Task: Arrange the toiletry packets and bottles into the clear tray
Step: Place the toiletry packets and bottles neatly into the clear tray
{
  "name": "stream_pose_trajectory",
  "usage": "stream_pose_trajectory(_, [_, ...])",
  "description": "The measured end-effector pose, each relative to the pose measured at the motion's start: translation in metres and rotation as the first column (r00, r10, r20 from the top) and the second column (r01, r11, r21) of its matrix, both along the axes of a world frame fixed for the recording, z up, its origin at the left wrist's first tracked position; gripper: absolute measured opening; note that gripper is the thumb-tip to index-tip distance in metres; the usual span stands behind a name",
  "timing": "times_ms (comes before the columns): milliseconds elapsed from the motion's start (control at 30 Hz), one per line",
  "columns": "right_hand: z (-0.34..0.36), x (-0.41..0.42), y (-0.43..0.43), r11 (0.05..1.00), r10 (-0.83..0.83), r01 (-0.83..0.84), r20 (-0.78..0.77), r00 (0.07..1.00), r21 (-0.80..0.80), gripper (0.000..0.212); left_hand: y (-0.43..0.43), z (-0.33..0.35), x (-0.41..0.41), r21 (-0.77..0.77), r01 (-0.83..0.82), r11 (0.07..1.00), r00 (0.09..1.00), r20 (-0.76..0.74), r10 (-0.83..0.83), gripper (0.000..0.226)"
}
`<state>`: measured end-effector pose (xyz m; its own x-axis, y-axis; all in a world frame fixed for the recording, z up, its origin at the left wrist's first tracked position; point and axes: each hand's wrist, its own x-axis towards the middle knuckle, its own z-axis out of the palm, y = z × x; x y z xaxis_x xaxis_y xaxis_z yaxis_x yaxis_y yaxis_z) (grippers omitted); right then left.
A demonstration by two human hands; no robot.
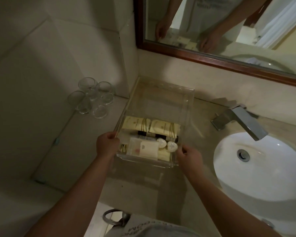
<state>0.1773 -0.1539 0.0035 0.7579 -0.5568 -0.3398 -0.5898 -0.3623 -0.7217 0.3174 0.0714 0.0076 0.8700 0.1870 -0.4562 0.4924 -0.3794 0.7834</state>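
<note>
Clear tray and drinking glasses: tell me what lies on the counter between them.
Nothing: in the head view, the counter between the clear tray and the cluster of drinking glasses is bare.

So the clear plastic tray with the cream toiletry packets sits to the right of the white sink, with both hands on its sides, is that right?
Not quite: the head view shows the clear plastic tray to the left of the white sink. The cream toiletry packets are inside, and the left hand and right hand grip its sides.
</note>
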Motion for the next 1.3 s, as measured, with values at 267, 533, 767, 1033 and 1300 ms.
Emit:
stream_pose_trajectory(267, [-0.006, 0.013, -0.022, 0.995, -0.094, 0.094, 0.005, 0.996, 0.012, 0.03, -0.03, 0.003, 0.012, 0.009, 0.039, 0.999, 0.997, 0.067, -0.039, 0.033])
stream_pose_trajectory(533, [-0.008, 0.034, -0.037, 0.995, -0.071, 0.072, 0.016, 0.997, -0.07, 0.026, -0.051, 0.002, 0.031, 0.001, 0.044, 0.999, 0.995, 0.086, -0.044, 0.038])
stream_pose_trajectory(767, [-0.006, 0.045, -0.047, 0.971, -0.23, 0.224, 0.065, 0.971, 0.083, 0.031, -0.063, -0.004, 0.049, -0.027, 0.013, 1.0, 0.992, 0.127, -0.009, 0.033])
stream_pose_trajectory(1033, [-0.003, 0.051, -0.03, 0.956, -0.251, 0.239, 0.056, 0.966, 0.171, 0.06, -0.079, -0.015, 0.045, 0.029, 0.072, 0.997, 0.99, 0.119, -0.075, 0.067])
stream_pose_trajectory(1300, [0.003, 0.083, -0.01, 0.919, -0.134, 0.164, 0.105, 0.985, -0.359, 0.061, -0.101, -0.02, 0.036, 0.298, 0.133, 0.945, 0.983, 0.085, -0.165, 0.114])
